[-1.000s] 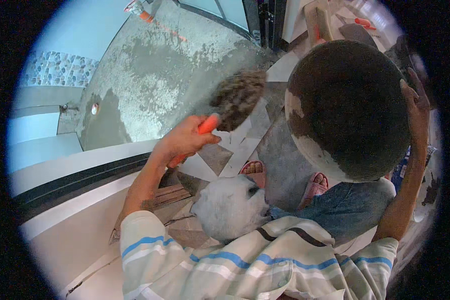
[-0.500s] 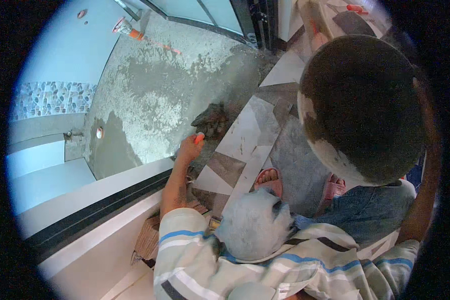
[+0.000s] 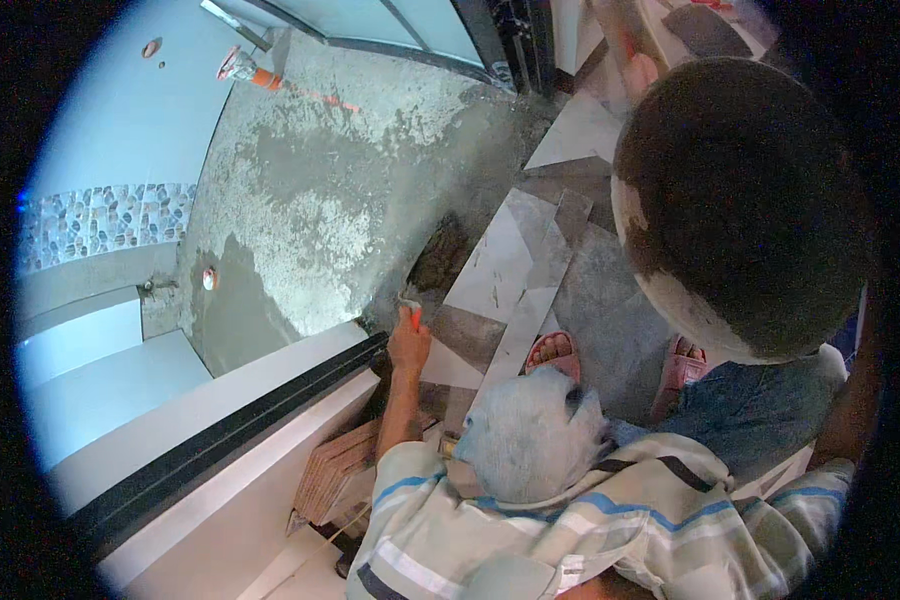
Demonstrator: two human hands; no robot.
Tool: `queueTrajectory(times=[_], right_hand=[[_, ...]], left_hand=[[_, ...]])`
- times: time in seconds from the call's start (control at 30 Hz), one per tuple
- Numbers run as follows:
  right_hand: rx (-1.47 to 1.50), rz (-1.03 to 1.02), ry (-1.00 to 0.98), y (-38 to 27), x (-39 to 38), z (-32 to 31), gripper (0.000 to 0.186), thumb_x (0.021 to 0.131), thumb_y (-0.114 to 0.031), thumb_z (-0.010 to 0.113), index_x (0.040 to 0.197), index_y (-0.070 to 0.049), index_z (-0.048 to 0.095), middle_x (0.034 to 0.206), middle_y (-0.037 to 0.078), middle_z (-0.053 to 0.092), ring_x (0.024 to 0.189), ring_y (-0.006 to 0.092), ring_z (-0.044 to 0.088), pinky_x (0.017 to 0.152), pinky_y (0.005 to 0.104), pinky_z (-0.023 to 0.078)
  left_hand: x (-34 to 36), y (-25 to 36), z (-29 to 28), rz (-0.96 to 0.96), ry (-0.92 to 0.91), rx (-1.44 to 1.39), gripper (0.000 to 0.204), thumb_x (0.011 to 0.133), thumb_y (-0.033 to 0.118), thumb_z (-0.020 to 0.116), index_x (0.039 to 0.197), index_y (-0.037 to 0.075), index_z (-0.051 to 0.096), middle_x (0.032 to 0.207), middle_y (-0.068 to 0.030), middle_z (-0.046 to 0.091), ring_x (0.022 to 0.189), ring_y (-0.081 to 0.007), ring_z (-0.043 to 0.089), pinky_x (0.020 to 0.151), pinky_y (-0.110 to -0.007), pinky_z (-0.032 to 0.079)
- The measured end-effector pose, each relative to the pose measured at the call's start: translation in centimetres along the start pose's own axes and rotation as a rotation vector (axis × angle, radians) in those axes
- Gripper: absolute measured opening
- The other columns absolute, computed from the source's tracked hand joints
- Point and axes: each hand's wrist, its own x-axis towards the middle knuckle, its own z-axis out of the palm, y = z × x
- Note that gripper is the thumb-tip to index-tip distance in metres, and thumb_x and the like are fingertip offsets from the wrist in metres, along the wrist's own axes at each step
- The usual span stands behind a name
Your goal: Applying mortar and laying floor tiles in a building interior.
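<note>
Holds a trowel (image 3: 416, 318) by its orange handle in the left hand (image 3: 408, 345), with the grip clamped around that handle, low over the floor near the end of a black door track (image 3: 230, 440). Reaches toward a dark patch of mortar (image 3: 442, 255) just beyond; cannot tell blade from mortar there. Has a large round bowl (image 3: 745, 210) over on the right, dark across most of its face and pale along the lower left, close above the blue jeans (image 3: 780, 405). Shows only the right forearm (image 3: 855, 400) beside it; cannot tell the state of the right hand's grip, lost in shadow by the rim. Wears pink sandals (image 3: 682, 370) and a pale striped shirt (image 3: 610, 520). Borders the mortar with angular patterned tiles (image 3: 505, 245) on one side and rough grey floor (image 3: 335, 230), partly damp, on the other. Includes, farther out, a stack of brown tiles (image 3: 335, 465) near the left forearm, an orange pipe (image 3: 267, 78) and a pebble-patterned wall band (image 3: 110, 217).
</note>
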Motion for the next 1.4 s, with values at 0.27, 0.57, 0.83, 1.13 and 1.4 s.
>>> queueTrajectory(times=[0.27, 0.57, 0.83, 1.13, 1.4], right_hand=[[-0.138, -0.085, 0.013, 0.4, 0.2, 0.5, 0.038, 0.094, -0.027, 0.049, 0.125, -0.007, 0.053, 0.129, 0.009, 0.052, 0.120, 0.0195, 0.047, 0.104, 0.0317, 0.031], [-0.127, -0.102, 0.054, 1.8, -0.5, -0.2, 0.037, 0.095, -0.027, 0.048, 0.125, -0.006, 0.054, 0.129, 0.009, 0.052, 0.121, 0.0196, 0.046, 0.104, 0.0313, 0.031], [-0.005, -0.074, 0.031, 1.0, -0.7, -0.5, 0.037, 0.094, -0.026, 0.049, 0.124, -0.005, 0.054, 0.128, 0.009, 0.052, 0.121, 0.0198, 0.045, 0.104, 0.0310, 0.031], [0.072, 0.071, -0.021, 0.1, -0.4, 0.5, 0.040, 0.092, -0.027, 0.052, 0.126, -0.006, 0.052, 0.131, 0.009, 0.050, 0.122, 0.0197, 0.045, 0.105, 0.0321, 0.030], [0.032, -0.049, 0.059, 0.5, -0.9, 0.2, 0.043, 0.092, -0.029, 0.054, 0.129, -0.008, 0.050, 0.129, 0.010, 0.051, 0.120, 0.0189, 0.046, 0.103, 0.0311, 0.033]], left_hand=[[1.4, 2.0, -3.6, -0.058, -0.009, -0.067, 0.049, 0.079, 0.026, 0.059, 0.119, 0.002, 0.043, 0.088, -0.0285, 0.061, 0.085, -0.0453, 0.059, 0.072, -0.053, 0.046], [-0.3, 4.9, -2.6, -0.006, -0.196, 0.080, 0.045, 0.079, 0.026, 0.059, 0.113, 0.009, 0.036, 0.082, -0.0274, 0.061, 0.080, -0.0469, 0.058, 0.069, -0.056, 0.045], [-3.6, 10.3, -2.2, -0.553, -0.192, -0.923, 0.033, 0.086, 0.030, 0.053, 0.093, -0.002, 0.048, 0.067, -0.0181, 0.058, 0.055, -0.0301, 0.060, 0.048, -0.043, 0.046], [-2.1, 12.0, 0.0, -0.349, -0.171, -0.743, 0.031, 0.091, 0.032, 0.048, 0.087, 0.001, 0.050, 0.055, -0.0060, 0.049, 0.044, -0.0167, 0.051, 0.038, -0.032, 0.040], [-4.0, 9.5, -2.1, -0.461, -0.191, -0.754, 0.036, 0.091, 0.035, 0.047, 0.088, -0.001, 0.050, 0.059, -0.0141, 0.055, 0.045, -0.0255, 0.055, 0.044, -0.040, 0.043]])
